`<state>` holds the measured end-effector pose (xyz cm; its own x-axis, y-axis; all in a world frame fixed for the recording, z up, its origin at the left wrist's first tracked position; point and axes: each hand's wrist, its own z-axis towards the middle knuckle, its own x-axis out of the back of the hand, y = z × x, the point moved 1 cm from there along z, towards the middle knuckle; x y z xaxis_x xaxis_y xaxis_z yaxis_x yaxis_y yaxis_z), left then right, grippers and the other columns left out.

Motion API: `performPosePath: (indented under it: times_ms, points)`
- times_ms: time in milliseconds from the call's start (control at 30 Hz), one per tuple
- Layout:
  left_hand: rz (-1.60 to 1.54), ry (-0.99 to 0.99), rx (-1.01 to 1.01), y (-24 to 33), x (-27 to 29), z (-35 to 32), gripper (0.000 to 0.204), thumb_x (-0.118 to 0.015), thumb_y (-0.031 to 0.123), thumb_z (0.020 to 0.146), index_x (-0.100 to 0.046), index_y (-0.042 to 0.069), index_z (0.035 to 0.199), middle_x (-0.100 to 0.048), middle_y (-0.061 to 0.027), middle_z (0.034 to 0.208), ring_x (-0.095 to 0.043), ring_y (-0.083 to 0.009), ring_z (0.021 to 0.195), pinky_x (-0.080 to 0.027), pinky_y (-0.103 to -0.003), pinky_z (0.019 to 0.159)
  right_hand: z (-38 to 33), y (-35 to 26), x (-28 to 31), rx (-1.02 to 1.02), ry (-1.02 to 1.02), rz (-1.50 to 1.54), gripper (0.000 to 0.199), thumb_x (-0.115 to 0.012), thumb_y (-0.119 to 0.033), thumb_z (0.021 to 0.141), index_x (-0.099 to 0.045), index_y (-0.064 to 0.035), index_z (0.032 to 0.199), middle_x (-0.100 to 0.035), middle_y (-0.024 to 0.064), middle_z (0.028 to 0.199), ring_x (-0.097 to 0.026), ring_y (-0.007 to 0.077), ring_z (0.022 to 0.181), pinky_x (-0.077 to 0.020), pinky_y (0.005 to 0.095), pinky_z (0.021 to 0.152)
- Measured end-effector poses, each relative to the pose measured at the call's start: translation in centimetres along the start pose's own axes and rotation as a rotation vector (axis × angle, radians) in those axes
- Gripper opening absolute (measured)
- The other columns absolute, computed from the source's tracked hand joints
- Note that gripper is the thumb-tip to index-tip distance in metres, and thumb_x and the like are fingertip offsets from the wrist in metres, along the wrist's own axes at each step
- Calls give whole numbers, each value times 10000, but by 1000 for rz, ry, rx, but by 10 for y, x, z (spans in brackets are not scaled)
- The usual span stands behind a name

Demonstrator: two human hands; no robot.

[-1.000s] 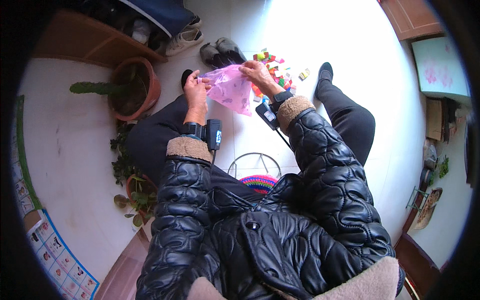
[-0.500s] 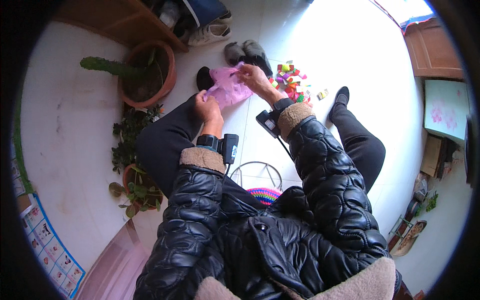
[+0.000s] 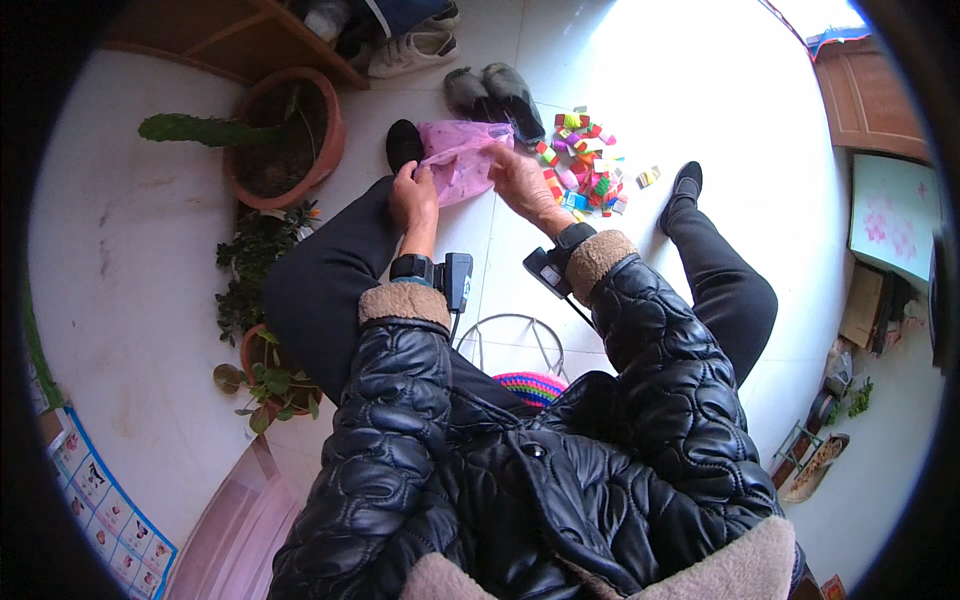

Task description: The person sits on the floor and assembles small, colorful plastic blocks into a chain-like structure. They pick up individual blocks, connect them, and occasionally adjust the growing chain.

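Note:
A thin pink plastic bag (image 3: 462, 150) hangs between my two hands, just above the floor and beside my left shoe. My left hand (image 3: 414, 200) pinches the left edge of the bag, fingers closed on it. At the bag's right side, my right hand (image 3: 530, 192) has its fingers curled against the plastic; the fingertips are slightly blurred. To the right of this hand, a heap of small colourful pieces (image 3: 590, 165) lies on the white floor. One more small piece (image 3: 648, 177) lies apart, between the heap and my right shoe.
A pair of dark shoes (image 3: 492, 95) stands behind the bag, with a pale sneaker (image 3: 412, 55) farther back. Potted plants, including a cactus in a clay pot (image 3: 335, 140), line the left wall. A ring-shaped metal stool frame (image 3: 515, 325) shows beneath me. Wooden furniture (image 3: 870, 95) stands far right.
The bag has spread wider and hangs more open. My right hand has shifted a little right and lower along it, uncovering more of the heap. My left hand stays at the bag's left edge.

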<state>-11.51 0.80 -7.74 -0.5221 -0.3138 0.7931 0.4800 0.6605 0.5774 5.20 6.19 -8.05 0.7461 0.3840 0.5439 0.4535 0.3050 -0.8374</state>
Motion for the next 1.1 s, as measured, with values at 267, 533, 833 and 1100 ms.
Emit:
performPosePath:
  times_ms: [267,533,833,1100]
  points:
    - [263,-108,-134,15,7,2,325,-515,269,839,-598,103,1106,-550,-154,1081,-533,-354,999,-444,-414,833,3,0,-20,41,-242,-361,228,-454,-84,836,-553,-84,1042,-618,192,731,-624,353,679,-491,443,567]
    - [647,-122,-657,43,-18,10,255,-560,247,782,-653,148,998,-552,-102,1103,-501,-290,1050,-391,-387,910,-7,1,-15,46,-196,-334,156,-454,-129,864,-584,-42,862,-598,184,742,-621,336,680,-498,429,584]
    - [65,26,-361,48,-6,95,319,-454,270,819,-654,51,936,-623,-206,929,-583,-405,883,-468,-444,781,29,-10,15,114,85,-220,102,-506,-119,852,-548,-27,856,-556,153,798,-589,346,725,-489,408,614]
    - [69,149,-252,30,8,97,328,-456,255,813,-648,33,959,-626,-207,945,-595,-382,885,-468,-440,782,28,-12,-4,108,-67,-275,67,-490,-75,823,-530,-38,861,-554,154,849,-586,345,760,-486,418,625]
